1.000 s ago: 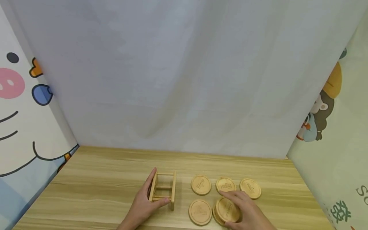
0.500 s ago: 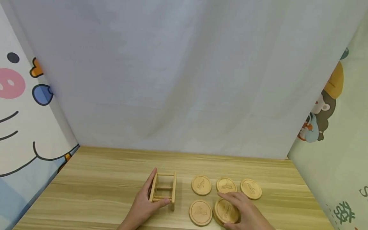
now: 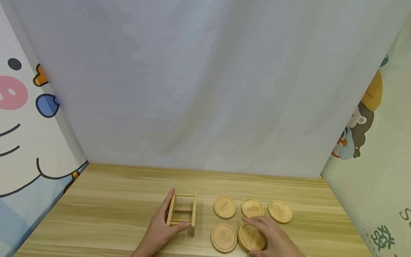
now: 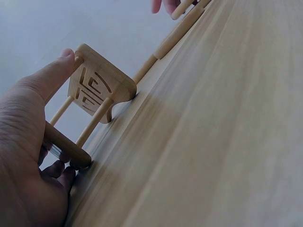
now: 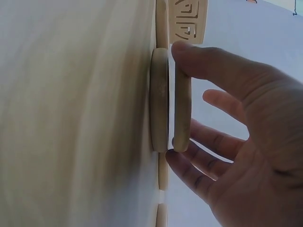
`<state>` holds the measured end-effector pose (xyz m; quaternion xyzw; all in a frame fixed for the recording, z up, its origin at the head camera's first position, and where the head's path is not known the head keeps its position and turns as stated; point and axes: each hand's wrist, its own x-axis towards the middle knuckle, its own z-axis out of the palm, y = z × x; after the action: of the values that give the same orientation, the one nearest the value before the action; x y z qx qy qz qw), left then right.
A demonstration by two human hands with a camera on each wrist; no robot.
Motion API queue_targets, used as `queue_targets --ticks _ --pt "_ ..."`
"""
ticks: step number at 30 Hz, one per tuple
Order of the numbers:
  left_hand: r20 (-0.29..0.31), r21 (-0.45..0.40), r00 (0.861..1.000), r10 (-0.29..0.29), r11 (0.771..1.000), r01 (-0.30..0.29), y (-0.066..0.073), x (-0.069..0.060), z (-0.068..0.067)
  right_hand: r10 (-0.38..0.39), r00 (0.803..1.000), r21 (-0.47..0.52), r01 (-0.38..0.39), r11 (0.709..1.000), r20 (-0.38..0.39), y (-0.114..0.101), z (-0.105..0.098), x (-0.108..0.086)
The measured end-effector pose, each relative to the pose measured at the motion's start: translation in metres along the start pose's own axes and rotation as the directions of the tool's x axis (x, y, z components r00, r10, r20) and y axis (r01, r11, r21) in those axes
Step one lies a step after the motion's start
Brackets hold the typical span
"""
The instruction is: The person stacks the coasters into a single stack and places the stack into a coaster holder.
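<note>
Left hand (image 3: 158, 228) gripping boxy tan wooden rack (image 3: 194, 212), right hand (image 3: 271, 233) pinching round tan wooden coaster (image 3: 251, 237), matching coaster (image 5: 159, 99) just beneath

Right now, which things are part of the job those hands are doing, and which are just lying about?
Part of the job, I think:
wooden rack, gripped by the left hand
upper disc, pinched by the right hand
lower disc, underneath it
four matching discs, probably

Just surroundings:
plain grey sheet
pig-face sheet
pale green sheet
table

Lower right of frame: green cloth (image 3: 363, 192) is showing an "S" (image 3: 404, 214) above an unreadable dark green character (image 3: 382, 237). Lower centre-right: wooden discs (image 3: 224, 207) are bearing lettering, too small to read.
</note>
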<state>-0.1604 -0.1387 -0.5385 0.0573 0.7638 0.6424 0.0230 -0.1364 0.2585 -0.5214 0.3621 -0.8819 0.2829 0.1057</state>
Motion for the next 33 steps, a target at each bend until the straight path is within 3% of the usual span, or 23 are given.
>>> queue_targets --ticks 33 --pt "0.003 -0.003 1.0 -0.017 1.0 0.017 0.0014 -0.0002 0.0008 -0.022 1.0 -0.061 0.022 0.998 -0.007 -0.0015 0.005 -0.0003"
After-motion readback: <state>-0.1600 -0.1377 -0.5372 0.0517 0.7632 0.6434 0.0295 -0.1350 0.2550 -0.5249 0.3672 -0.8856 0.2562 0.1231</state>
